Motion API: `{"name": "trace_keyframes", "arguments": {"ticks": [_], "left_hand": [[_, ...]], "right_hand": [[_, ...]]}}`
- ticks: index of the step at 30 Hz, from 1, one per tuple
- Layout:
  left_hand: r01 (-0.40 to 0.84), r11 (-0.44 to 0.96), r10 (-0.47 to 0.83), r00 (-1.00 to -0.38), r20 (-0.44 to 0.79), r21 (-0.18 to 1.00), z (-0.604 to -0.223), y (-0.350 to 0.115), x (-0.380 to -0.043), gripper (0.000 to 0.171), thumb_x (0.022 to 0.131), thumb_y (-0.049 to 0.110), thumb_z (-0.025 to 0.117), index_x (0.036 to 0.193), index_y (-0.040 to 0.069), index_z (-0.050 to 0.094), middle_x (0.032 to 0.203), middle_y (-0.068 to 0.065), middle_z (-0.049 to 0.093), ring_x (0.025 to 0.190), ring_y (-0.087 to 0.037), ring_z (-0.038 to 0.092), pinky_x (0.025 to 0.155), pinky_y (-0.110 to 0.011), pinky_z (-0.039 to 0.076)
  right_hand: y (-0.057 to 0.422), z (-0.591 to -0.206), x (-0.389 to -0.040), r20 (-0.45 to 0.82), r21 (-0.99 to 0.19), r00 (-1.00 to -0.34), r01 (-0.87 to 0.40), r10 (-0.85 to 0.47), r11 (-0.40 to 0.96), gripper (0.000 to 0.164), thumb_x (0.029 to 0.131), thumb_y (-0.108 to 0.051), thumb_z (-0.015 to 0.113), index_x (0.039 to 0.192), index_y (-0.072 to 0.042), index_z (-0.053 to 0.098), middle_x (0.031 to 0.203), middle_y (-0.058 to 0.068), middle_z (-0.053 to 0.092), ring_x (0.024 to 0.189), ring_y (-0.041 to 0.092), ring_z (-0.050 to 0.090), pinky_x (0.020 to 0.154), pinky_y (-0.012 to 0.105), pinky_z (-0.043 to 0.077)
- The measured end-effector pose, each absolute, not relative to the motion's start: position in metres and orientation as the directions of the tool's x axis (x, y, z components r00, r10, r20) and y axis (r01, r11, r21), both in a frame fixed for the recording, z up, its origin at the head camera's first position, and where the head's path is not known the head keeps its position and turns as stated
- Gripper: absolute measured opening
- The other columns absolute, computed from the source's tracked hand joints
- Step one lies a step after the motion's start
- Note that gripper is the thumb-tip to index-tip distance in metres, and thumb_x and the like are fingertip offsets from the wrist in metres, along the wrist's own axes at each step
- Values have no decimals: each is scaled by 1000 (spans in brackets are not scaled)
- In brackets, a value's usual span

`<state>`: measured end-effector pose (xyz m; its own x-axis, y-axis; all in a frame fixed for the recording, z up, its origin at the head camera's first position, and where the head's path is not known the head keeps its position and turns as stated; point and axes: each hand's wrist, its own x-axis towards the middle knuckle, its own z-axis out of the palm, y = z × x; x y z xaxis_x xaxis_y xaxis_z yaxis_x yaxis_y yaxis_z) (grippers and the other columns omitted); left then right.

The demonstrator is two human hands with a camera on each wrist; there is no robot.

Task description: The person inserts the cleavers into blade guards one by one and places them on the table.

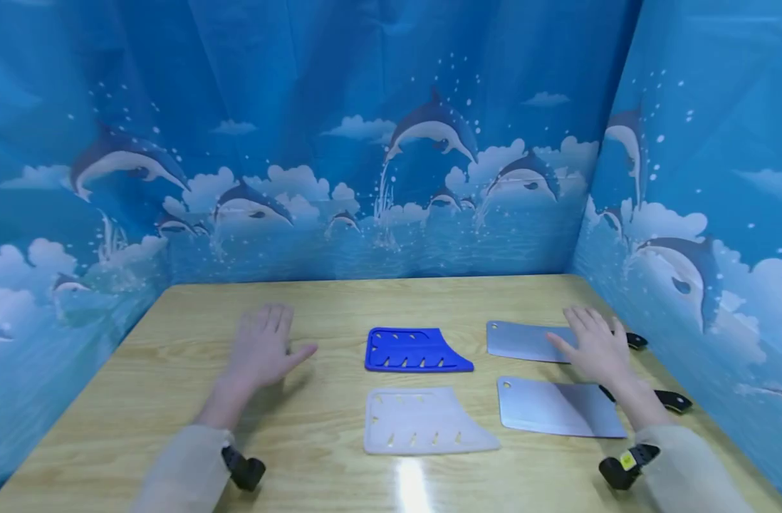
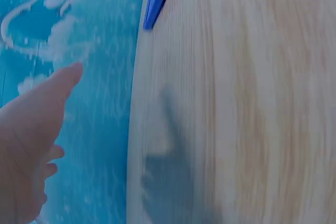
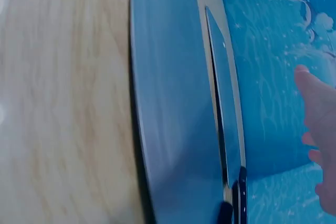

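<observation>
My left hand [image 1: 261, 350] is held over the left part of the table, fingers straight and thumb out, with nothing in it; its shadow falls on the wood in the left wrist view. Over the two cleavers at the right hovers my right hand [image 1: 597, 347], also straight-fingered and holding nothing. It partly hides the far cleaver [image 1: 522, 340]; my forearm crosses the handle end of the near cleaver [image 1: 551, 407]. Between the hands lie a blue slotted blade cover [image 1: 407, 349] and, nearer me, a translucent white blade cover [image 1: 416, 420].
All the pieces lie flat on a light wooden table [image 1: 327, 306]. A blue dolphin-print curtain [image 1: 340, 107] stands along the back and both sides. The cleavers' black handles [image 1: 673, 402] point right, close to the right-hand curtain.
</observation>
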<state>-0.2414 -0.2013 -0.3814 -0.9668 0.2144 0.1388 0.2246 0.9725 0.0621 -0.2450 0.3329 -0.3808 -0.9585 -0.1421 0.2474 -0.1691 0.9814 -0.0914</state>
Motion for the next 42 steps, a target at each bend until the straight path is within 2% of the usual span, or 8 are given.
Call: {"name": "trace_keyframes", "arguments": {"ticks": [5,8,12,14,21,26,31,42], "left_hand": [[288,952,271,-951,150,102,-373,-168,-237,88,82,65,49,139,-2,37,138,-22,40,127,-40,35,107,-58,17],[347,926,321,-931,172,151,-371,-145,-231,73,80,56,61,127,0,52,120,-18,58,110,-36,53,99,-52,36],[450,874,424,-891,166,182,-375,-115,-221,61,78,51,66,117,4,60,104,-12,66,91,-28,62,80,-42,51],[509,843,489,-860,143,174,-379,-103,-217,62,77,53,66,116,5,61,102,-10,66,88,-25,63,78,-39,51],[617,777,628,-773,-88,125,-391,-68,-199,89,74,68,58,138,9,43,134,-10,48,122,-27,45,101,-48,34],[641,764,644,-749,-155,76,-399,-56,-189,104,66,78,55,145,14,30,142,-10,38,129,-30,35,102,-55,29],[674,736,675,-723,-150,64,-402,-49,-185,107,65,79,55,146,14,27,144,-9,35,128,-33,33,99,-61,30],[750,660,750,-661,-34,-33,-407,-44,-190,105,63,74,61,139,5,39,128,-5,49,115,-19,44,95,-40,40]], "right_hand": [[357,-374,-238,295,-164,-942,-213,-158,963,65,89,-42,57,127,10,48,125,33,45,113,51,39,90,66,30],[374,-370,-234,216,-265,-965,-205,-150,942,65,89,-41,58,127,12,47,123,36,45,110,53,41,85,64,36],[398,-373,-227,93,-356,-984,-177,-154,917,67,89,-39,60,128,13,44,124,37,45,110,53,42,83,62,40],[409,-378,-221,48,-381,-987,-162,-155,910,66,87,-37,63,128,12,44,122,36,47,108,52,44,80,60,42],[437,-392,-212,-131,-450,-968,-136,-216,882,66,80,-29,71,124,14,47,111,30,57,102,47,52,80,59,42],[439,-398,-213,-131,-479,-952,-184,-277,858,61,76,-22,74,120,14,50,106,26,59,97,43,55,80,58,44],[436,-399,-214,-131,-460,-946,-205,-295,864,49,74,-17,74,112,8,58,102,19,61,91,35,57,77,51,47],[433,-402,-217,-137,-379,-959,-182,-250,907,39,73,-18,75,104,2,64,95,11,59,86,29,55,75,51,45]]}}
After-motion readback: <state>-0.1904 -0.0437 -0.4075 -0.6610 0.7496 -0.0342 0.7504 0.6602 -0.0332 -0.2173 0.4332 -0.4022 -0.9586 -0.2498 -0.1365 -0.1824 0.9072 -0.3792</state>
